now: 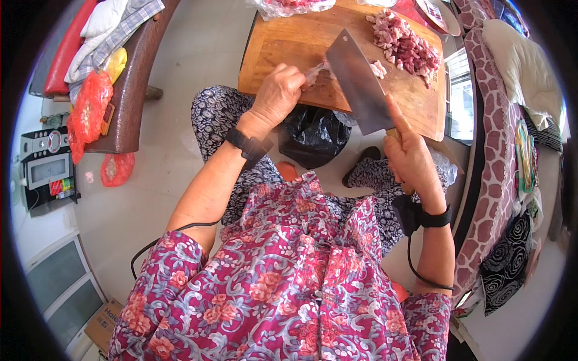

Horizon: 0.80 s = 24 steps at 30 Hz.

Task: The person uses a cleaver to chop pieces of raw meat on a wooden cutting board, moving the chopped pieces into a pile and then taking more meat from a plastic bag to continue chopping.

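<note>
My right hand (408, 153) is closed round the wooden handle of a broad cleaver (359, 81). The blade slants up and left over the wooden cutting board (280, 40). At the board's near left edge, my left hand (281, 92) pinches the end of a pale, stringy strip of meat (316, 72). That strip runs rightward towards the blade, which hides part of the board behind it. A small cut piece of meat (378, 69) lies just right of the blade. Farther back on the right is a heap of chopped raw meat (408, 45).
A black plastic bag (314, 137) hangs or stands below the board's near edge. More raw meat in clear plastic (293, 5) sits at the far edge. A round tin or lid (438, 16) is at the far right. A brown leather seat (131, 90) stands left, a patterned sofa cover (490, 158) right.
</note>
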Motion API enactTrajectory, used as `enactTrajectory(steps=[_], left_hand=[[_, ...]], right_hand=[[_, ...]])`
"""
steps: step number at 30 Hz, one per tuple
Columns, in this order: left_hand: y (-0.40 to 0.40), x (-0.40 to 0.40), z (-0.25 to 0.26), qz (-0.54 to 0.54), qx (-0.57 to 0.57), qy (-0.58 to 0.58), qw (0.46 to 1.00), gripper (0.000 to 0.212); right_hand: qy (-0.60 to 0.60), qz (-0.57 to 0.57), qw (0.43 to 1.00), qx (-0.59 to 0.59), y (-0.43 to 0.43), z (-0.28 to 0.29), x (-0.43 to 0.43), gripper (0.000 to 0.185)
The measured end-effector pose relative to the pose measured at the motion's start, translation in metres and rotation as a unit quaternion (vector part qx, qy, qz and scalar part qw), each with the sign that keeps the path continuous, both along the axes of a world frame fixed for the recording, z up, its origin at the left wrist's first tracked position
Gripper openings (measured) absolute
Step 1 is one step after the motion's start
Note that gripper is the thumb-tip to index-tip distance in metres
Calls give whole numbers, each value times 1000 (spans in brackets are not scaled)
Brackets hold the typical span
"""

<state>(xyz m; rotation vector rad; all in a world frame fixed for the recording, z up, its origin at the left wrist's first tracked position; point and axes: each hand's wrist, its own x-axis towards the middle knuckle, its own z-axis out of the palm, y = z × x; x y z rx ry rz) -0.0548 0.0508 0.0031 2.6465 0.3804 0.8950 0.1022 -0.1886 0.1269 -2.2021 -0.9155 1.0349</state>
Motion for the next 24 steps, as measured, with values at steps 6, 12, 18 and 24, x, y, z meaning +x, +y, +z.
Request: enactTrajectory(steps=[6,12,18,24], left_hand=[[-2,-2,2,0,-14,-5,1000,10],[-1,-3,-3,-1,-32,1,1000,14],[0,-7,2,-14,-39,29,999,14],[0,-3,3,-10,-60,20,998,13]], right_hand=[[-74,21,991,111,-14,-3,-3,65],[-183,124,960,170,-13,-13,-13,67],[-118,56,984,118,-4,-25,7,65],[31,-60,995,75,-6,6,11,67]])
